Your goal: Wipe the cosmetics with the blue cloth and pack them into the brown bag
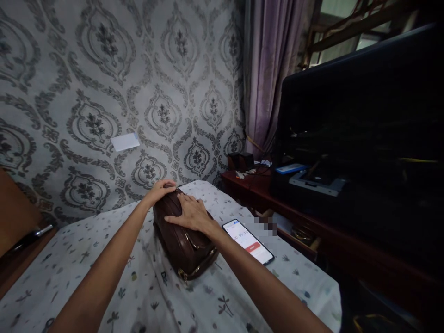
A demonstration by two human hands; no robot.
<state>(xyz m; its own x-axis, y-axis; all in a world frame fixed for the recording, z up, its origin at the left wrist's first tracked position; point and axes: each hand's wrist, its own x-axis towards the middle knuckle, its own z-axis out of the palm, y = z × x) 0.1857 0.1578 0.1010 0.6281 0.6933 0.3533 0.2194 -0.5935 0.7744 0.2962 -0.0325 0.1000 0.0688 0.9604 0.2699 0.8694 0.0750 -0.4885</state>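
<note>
A dark brown leather bag [169, 240] with gold-coloured zips lies on a white patterned bedspread [138, 296]. At its far end, my left hand [161, 190] grips the top edge, the fingers curved over it and their tips partly hidden. My right hand [192, 213] lies flat on the bag's upper side, thumb and fingers spread. A zip pull hangs at the near corner of the bag. Just right of the bag, a phone [248, 243] lies face up on the bedspread, its lit screen showing a running timer and a red button.
A dark red desk [239, 182] stands to the right with a drawer [294, 231] pulled out beside the bed. On it are a large black screen-like panel [360, 106] and small black boxes [241, 162]. A patterned wall [104, 92] rises behind; a brown board [17, 212] is at left.
</note>
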